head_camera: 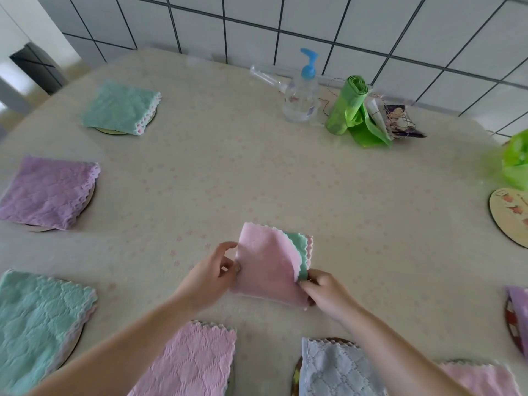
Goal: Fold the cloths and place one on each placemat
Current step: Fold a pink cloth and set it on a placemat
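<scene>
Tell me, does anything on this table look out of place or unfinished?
One round placemat at the right edge lies bare, while the others in view carry folded cloths. The pink-and-green cloth in both hands is folded unevenly, its layers fanned apart.

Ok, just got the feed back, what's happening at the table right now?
A person is folding a pink-and-green cloth mid-table, the left hand pinching its left edge and the right hand pinching its lower right corner. Folded cloths already sit on mats around the table, such as the purple one on the left. The round placemat at the right edge has no cloth on it.
</scene>
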`<state>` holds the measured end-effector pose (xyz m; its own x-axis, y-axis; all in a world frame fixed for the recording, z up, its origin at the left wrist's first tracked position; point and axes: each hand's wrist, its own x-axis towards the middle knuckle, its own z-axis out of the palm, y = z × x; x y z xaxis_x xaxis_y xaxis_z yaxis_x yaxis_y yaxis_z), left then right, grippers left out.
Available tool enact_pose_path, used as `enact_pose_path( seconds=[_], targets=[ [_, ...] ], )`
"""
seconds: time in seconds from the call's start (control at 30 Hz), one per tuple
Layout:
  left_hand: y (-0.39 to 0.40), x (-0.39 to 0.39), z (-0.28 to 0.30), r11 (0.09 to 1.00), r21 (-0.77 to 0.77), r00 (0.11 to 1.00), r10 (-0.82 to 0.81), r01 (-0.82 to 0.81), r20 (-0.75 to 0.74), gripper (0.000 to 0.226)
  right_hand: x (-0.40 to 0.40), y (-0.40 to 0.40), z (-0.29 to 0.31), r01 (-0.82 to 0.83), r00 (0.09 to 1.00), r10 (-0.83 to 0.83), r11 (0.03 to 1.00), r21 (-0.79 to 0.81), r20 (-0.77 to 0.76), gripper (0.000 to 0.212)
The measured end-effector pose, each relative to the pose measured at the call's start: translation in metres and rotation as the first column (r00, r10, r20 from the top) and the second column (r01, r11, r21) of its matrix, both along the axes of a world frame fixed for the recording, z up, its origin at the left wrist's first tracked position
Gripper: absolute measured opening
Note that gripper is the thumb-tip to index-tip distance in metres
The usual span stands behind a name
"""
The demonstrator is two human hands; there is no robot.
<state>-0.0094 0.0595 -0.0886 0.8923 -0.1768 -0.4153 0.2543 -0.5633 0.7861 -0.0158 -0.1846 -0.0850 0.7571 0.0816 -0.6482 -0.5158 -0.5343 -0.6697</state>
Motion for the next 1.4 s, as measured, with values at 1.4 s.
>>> enact_pose_path(
  seconds=[1.4],
  targets=[
    [-0.034, 0.015, -0.002, 1.0, 0.004, 0.991, 0.021, -0.022, 0.133, 0.065, -0.002, -0.006, -0.008, 0.004, 0.756, 0.304, 0.884, -0.468, 0.58, 0.062]
  ],
)
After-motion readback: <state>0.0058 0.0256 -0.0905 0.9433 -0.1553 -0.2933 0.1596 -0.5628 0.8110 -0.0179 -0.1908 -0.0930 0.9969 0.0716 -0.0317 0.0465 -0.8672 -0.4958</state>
